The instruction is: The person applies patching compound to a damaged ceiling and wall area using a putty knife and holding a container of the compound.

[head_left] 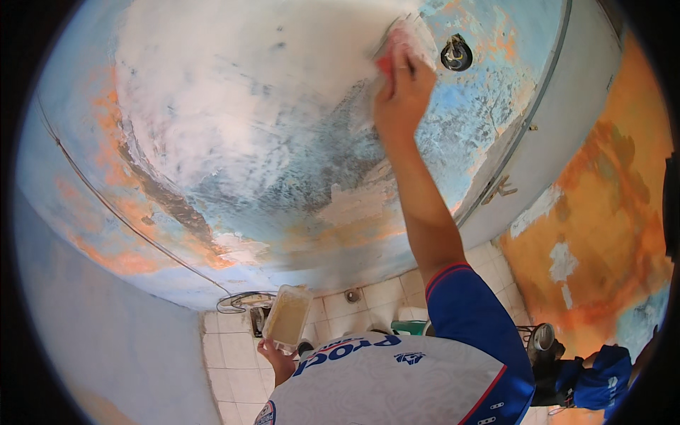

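Up at the wall (425, 134), my right arm is stretched out and my right hand (405, 99) is closed round a red-handled spreading tool (387, 62). Motion blurs the tool, and its exact shape is hard to read; it lies against the wall beside a wide smear of whitish filler (212, 64). Below the filler, the surface is patchy blue, grey and orange. Low on the left, my left hand (279, 360) grips the near end of a clear rectangular plastic tub (309, 312). Beige paste covers the tub's inside.
Right of my right hand, a round black electrical box (457, 53) with wires sits in the wall. A cable (113, 202) runs down the left side to a coil (237, 303). Below are white floor tiles (230, 382), a drain (352, 295), a green object (409, 327) and blue fabric (602, 382).
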The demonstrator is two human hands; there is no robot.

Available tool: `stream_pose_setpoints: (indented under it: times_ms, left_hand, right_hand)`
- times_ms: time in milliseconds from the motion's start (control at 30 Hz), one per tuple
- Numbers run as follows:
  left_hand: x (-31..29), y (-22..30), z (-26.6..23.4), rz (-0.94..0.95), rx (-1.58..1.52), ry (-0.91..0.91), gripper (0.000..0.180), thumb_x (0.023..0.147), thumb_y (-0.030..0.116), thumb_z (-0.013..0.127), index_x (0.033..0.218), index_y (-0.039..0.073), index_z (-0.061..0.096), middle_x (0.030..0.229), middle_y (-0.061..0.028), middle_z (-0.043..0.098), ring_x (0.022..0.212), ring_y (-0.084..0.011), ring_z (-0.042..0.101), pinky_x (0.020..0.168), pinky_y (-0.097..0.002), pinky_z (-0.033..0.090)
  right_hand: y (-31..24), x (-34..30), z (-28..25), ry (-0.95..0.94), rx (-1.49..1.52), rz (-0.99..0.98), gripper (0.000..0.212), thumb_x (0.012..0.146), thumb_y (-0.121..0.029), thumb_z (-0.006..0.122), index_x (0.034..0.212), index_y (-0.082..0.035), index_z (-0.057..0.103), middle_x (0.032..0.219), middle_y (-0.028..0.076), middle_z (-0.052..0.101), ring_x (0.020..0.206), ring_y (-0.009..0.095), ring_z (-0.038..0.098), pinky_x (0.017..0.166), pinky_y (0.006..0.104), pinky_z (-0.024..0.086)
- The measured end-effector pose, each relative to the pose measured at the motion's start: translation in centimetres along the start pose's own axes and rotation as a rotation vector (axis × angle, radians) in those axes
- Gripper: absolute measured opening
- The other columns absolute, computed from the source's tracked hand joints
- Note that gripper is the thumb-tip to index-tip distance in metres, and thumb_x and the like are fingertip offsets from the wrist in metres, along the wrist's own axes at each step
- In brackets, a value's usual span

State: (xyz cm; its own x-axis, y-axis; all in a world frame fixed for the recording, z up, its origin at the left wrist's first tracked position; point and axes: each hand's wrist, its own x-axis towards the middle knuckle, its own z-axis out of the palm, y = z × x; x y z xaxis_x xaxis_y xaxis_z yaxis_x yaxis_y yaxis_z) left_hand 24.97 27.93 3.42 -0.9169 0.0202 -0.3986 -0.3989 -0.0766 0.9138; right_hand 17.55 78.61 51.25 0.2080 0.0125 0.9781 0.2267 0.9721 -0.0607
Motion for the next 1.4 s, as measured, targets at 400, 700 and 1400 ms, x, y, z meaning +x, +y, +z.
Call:
stream_pose_setpoints:
  times_ms: [400, 700, 1400]
  left_hand:
    - [-1.2, 4.6, 2.4, -0.256, -0.336, 0.099, 0.085, 0.071, 0.037, 0.082, 0.135, 0.019, 0.030, 0.144, -0.0092, 0.024, 0.128, -0.0330, 0.039, 0.089, -0.0632, 0.049]
    - [1.1, 0.2, -0.2, -0.223, -0.245, 0.177, 0.073, 0.081, 0.056, 0.066, 0.136, 0.027, 0.029, 0.149, -0.0092, 0.026, 0.133, -0.0376, 0.035, 0.084, -0.0759, 0.042]
    - [-0.6, 4.5, 2.6, -0.228, -0.189, 0.138, 0.051, 0.092, 0.044, 0.061, 0.130, 0.029, 0.030, 0.146, -0.0072, 0.038, 0.133, -0.0344, 0.039, 0.086, -0.0693, 0.040]
  right_hand:
    - [-11.0, -21.7, -6.8, -0.452, 0.589, 0.264, 0.049, 0.090, 0.006, 0.058, 0.139, -0.004, 0.058, 0.127, 0.016, 0.063, 0.111, 0.032, 0.060, 0.094, 0.0425, 0.047]
    - [-1.3, -2.5, 0.3, -0.040, -0.036, 0.192, 0.047, 0.089, 0.000, 0.065, 0.136, -0.006, 0.063, 0.115, 0.016, 0.059, 0.108, 0.035, 0.053, 0.093, 0.0422, 0.045]
    - [-2.8, 1.9, 0.8, 0.088, -0.115, -0.030, 0.034, 0.092, 0.005, 0.058, 0.125, -0.001, 0.066, 0.108, 0.014, 0.063, 0.090, 0.027, 0.060, 0.076, 0.0346, 0.049]
